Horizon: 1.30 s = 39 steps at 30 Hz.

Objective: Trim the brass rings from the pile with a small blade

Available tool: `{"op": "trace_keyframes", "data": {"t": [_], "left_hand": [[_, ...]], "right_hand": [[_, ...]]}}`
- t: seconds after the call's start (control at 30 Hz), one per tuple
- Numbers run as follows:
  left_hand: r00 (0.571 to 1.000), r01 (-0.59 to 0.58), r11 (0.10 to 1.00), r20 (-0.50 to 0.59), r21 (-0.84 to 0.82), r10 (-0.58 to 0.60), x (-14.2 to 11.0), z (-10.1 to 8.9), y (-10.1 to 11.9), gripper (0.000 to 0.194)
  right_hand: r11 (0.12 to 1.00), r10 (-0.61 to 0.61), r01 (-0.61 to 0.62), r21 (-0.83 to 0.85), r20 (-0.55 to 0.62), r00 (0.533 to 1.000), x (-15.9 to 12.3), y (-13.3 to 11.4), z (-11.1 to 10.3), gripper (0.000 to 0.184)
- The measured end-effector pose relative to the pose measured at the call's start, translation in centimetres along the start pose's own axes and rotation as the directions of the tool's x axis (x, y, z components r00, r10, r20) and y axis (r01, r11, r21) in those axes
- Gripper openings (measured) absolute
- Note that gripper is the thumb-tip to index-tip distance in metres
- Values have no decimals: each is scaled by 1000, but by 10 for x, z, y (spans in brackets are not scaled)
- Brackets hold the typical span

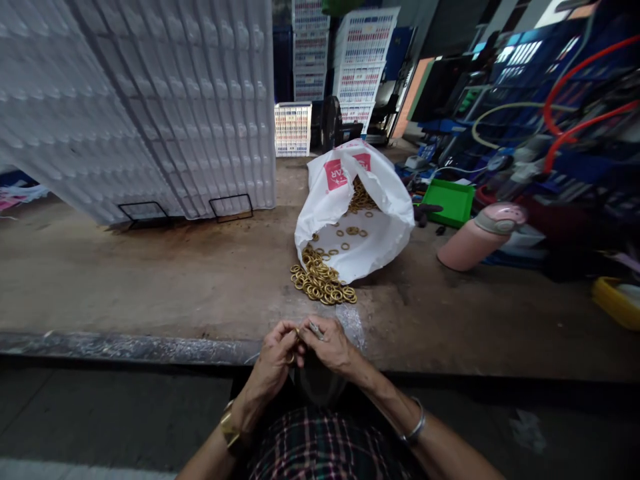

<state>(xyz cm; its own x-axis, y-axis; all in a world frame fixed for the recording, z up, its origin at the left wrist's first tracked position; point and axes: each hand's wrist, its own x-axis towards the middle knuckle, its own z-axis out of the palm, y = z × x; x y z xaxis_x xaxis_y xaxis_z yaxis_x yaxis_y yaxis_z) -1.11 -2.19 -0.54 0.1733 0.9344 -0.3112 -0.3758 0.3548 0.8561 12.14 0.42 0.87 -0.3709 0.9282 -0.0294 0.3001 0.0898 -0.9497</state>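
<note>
Close together at the table's front edge, my two hands meet over a small ring. My left hand [276,357] is closed, its fingers pinching a brass-coloured ring [297,332]; another ring seems to hang lower at its fingers. My right hand [333,347] is closed round a small grey metal tool [316,329], whose kind I cannot make out; its tip is hidden by the fingers. Just beyond the hands lies a pile of brass-coloured rings [323,281]. It spills from the mouth of a torn white sack [385,230] with more rings inside.
Tall stacks of clear plastic trays [200,113] stand on the wooden table [200,280] at left, with black wire stands [231,207] at their foot. To the right are a pink bottle [467,243], a green tray [453,200] and red hoses [553,113]. White crates [363,53] rise behind.
</note>
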Motion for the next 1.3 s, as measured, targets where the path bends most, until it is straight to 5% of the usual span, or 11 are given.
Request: {"op": "trace_keyframes", "data": {"t": [0.1, 0.23, 0.53, 0.9, 1.1, 1.3], "left_hand": [[998, 64, 982, 39, -180, -58, 0, -2, 4, 21], [983, 178, 921, 114, -347, -147, -1, -4, 13, 17], [944, 328, 781, 160, -532, -288, 4, -4, 11, 24], [955, 296, 871, 144, -393, -259, 9, 8, 9, 23], [992, 120, 978, -16, -168, -124, 15, 18, 6, 33], [997, 61, 996, -50, -58, -64, 17, 19, 6, 39]], "right_hand": [[980, -51, 20, -199, -154, 987, 5, 10, -12, 21], [892, -85, -120, -436, -422, 903, 15, 33, -41, 17], [655, -55, -283, -701, -418, 907, 24, 49, -55, 22], [713, -52, -271, -646, -434, 899, 20, 50, -55, 19], [903, -112, -57, -426, -361, 926, 14, 38, -38, 16], [957, -132, 56, -285, -255, 958, 10, 12, -20, 16]]}}
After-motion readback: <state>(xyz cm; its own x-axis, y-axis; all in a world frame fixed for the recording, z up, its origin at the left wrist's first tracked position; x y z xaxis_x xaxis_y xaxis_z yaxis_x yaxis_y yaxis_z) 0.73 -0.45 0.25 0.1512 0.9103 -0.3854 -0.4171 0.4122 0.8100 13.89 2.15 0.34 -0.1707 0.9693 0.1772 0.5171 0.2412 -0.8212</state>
